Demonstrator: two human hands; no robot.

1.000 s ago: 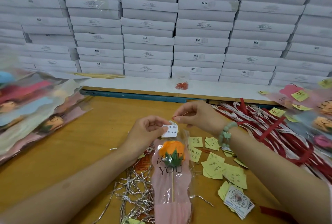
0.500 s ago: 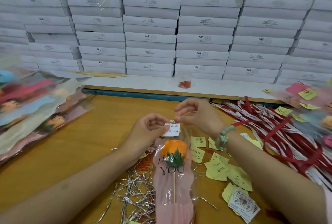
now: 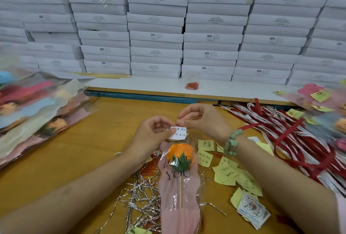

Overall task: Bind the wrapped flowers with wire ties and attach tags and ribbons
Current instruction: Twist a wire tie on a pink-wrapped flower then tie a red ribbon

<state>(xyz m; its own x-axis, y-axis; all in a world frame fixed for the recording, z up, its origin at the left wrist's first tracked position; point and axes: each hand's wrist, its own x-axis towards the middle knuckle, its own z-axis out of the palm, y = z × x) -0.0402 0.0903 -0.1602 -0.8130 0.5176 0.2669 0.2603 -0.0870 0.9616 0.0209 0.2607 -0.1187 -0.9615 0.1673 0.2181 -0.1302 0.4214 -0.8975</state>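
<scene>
An orange flower in a pink "LOVE YOU" wrapper point(image 3: 178, 192) lies on the wooden table in front of me, head pointing away. My left hand point(image 3: 151, 136) pinches a small white handwritten tag point(image 3: 178, 133) at the wrapper's top edge. My right hand point(image 3: 202, 119) pinches at the tag's upper edge, thumb and forefinger together on something thin and red; what it is I cannot tell. A tangle of silver wire ties point(image 3: 142, 194) lies left of the wrapper. Red and white ribbons point(image 3: 292, 140) are heaped at the right.
Yellow notes point(image 3: 226, 173) and printed cards point(image 3: 252, 209) lie scattered right of the flower. Wrapped flowers are piled at the left point(image 3: 33, 112) and far right point(image 3: 329, 106). Stacked white boxes point(image 3: 168, 27) form a wall behind a white ledge holding red clips point(image 3: 192, 85).
My right hand moved in from holding a thin red piece apart to meet the tag's top edge. The left hand keeps pinching the tag. The flower has not moved.
</scene>
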